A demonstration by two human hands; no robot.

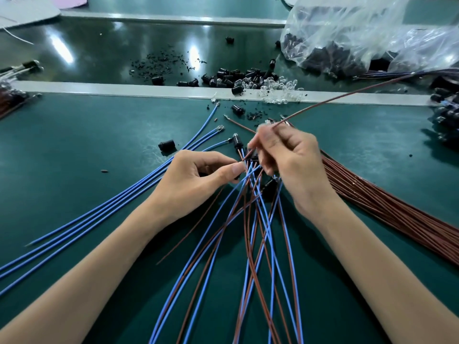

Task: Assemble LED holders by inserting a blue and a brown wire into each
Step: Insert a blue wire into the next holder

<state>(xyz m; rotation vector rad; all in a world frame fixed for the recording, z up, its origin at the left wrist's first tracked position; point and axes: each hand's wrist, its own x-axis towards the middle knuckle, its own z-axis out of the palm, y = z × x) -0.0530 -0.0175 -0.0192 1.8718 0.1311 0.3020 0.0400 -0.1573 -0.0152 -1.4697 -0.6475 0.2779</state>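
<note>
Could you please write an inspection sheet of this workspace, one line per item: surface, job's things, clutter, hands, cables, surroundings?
surface: green mat, crossed by a pale strip.
job's things: loose blue wires left; brown wire bundle right; black holders and clear LEDs heaped by the strip.
clutter: black crumbs beyond the strip.
hands: left hand pinches the crossed wires; right hand pinches a single brown wire.
cables: crossed wires, blue and brown, fan toward the near edge.
surroundings: clear plastic bag of dark parts, far right.
</note>
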